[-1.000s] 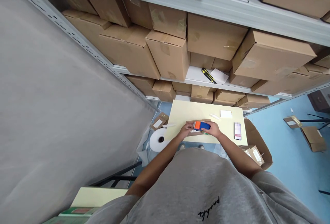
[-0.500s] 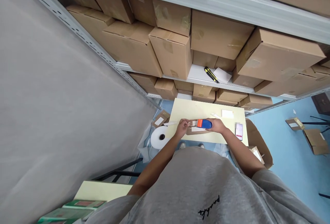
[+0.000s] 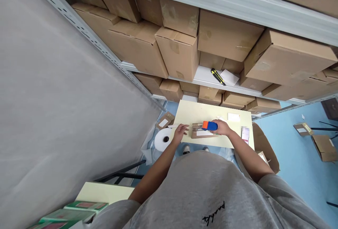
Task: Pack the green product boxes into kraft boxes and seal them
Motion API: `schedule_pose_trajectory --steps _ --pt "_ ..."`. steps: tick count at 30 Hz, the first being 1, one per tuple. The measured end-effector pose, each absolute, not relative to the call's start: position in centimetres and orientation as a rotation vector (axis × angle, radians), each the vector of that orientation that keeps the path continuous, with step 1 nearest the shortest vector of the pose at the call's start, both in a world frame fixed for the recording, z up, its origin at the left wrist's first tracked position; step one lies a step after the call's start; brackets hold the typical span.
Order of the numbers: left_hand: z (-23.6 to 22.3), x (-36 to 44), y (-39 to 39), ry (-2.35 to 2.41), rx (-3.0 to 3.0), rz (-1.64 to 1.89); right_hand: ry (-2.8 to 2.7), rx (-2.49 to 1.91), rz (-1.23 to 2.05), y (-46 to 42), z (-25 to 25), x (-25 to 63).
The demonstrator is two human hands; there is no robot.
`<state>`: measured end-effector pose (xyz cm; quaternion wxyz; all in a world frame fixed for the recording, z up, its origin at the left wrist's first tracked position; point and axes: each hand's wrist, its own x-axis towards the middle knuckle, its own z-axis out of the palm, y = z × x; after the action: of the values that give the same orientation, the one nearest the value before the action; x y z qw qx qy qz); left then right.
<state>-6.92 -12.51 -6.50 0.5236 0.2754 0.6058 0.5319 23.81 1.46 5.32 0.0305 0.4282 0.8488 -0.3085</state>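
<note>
A small cardboard box point(image 3: 196, 135) with a white label lies on the pale yellow table point(image 3: 190, 111). Over its top I hold a blue and orange tape dispenser point(image 3: 211, 126) in my right hand point(image 3: 221, 127), fingers wrapped around the handle. Clear tape seems to run across the box's left part, beneath the dispenser's front. My left hand point(image 3: 180, 133) is just left of the box, apart from it, its fingers stretched out and nothing visible in them.
A phone point(image 3: 245, 134) and a white card stack point(image 3: 233, 117) lie on the table's right side. Left of the table stands a large white roll point(image 3: 161, 140). Ahead, shelves hold several cardboard boxes and a yellow-black box cutter point(image 3: 218, 77). An open carton point(image 3: 266, 148) is at the right.
My left hand has come off the box's left end and moved left, its fingers opening out. My right hand keeps the tape dispenser over the box, nearly in place.
</note>
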Motion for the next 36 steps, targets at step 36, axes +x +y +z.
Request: schedule_pose_trajectory --steps 36 --pt "-7.0 -4.0 -14.2 1.293 0.19 1.442 2.393 1.091 -1.061 2.4 5.8 21.9"
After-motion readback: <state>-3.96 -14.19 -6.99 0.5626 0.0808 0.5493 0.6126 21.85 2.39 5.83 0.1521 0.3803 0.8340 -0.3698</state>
